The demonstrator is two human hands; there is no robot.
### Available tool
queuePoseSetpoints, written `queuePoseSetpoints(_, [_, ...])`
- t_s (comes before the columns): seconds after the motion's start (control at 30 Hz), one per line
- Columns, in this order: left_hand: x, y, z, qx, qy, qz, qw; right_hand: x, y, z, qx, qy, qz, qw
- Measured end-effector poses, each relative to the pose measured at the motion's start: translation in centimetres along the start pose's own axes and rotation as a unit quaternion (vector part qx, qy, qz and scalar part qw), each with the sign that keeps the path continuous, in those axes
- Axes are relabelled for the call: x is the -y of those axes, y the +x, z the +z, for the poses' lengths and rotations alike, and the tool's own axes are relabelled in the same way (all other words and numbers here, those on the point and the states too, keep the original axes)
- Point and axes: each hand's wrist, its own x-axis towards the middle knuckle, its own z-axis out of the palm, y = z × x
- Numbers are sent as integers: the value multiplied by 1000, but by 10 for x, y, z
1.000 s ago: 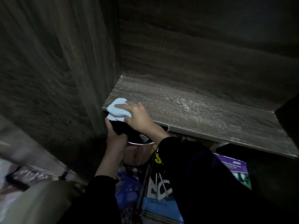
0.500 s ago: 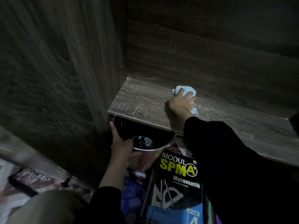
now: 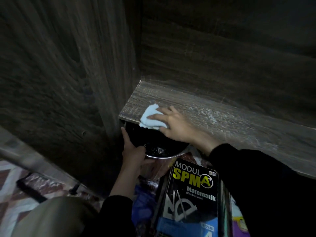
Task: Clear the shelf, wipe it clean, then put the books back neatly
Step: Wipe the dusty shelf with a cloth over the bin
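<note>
The dark wooden shelf (image 3: 222, 117) holds no books and shows pale dusty streaks. My right hand (image 3: 176, 124) presses a light blue cloth (image 3: 150, 119) flat against the shelf's front left edge, fingers spread over it. Just below that edge my left hand (image 3: 132, 151) grips the rim of a small bin (image 3: 157, 149) lined with a black bag. A black "Modul SPM A+ Matematik" book (image 3: 193, 194) lies on a pile below the shelf.
The cabinet's side panel (image 3: 68, 82) rises at left and its back wall (image 3: 222, 48) stands behind the shelf. More books and blue items (image 3: 143, 202) lie under the top book. A patterned rug (image 3: 20, 190) covers the floor at lower left.
My right hand has swept the cloth from the middle back of the shelf to its front left edge, above the bin. My left hand keeps holding the bin in place.
</note>
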Motion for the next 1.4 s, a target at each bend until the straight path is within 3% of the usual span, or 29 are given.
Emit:
queuePoseSetpoints(0.1, [-1,-3,0,6,-4,-1,1000,-6,-9,-20,2,155,2,988])
queuePoseSetpoints(0.17, [-1,-1,-3,5,-9,-9,1000,-21,4,-31,-90,225,78,967])
queuePoseSetpoints(0.23, [-1,-1,-3,5,-12,-13,1000,-43,29,-33,-159,206,180,949])
queuePoseSetpoints(0.3, [-2,-1,-3,7,-15,-12,1000,-56,54,-26,-134,169,266,940])
queuePoseSetpoints(0.4, [0,2,-5,6,-17,-14,1000,-45,75,-2,-42,98,306,946])
queuePoseSetpoints(0.63, [5,8,-5,-11,2,-17,1000,20,109,13,13,2,184,983])
queuePoseSetpoints(0.83, [5,8,-3,-15,36,3,999,40,73,19,-2,-83,53,995])
queuePoseSetpoints(1.03, [2,5,-6,-13,1,-6,1000,22,35,-11,77,-55,-80,992])
queuePoseSetpoints(1.13, [0,4,-8,-16,-14,-10,1000,8,24,-34,124,9,-41,991])
queuePoseSetpoints(1.23, [0,3,-8,-15,-16,-4,1000,4,33,-47,38,86,19,995])
queuePoseSetpoints(1.3, [0,2,-7,-14,-21,-4,1000,6,40,-37,-21,52,14,998])
queuePoseSetpoints(1.4, [0,1,-5,-10,-17,-2,1000,13,31,0,27,-36,34,998])
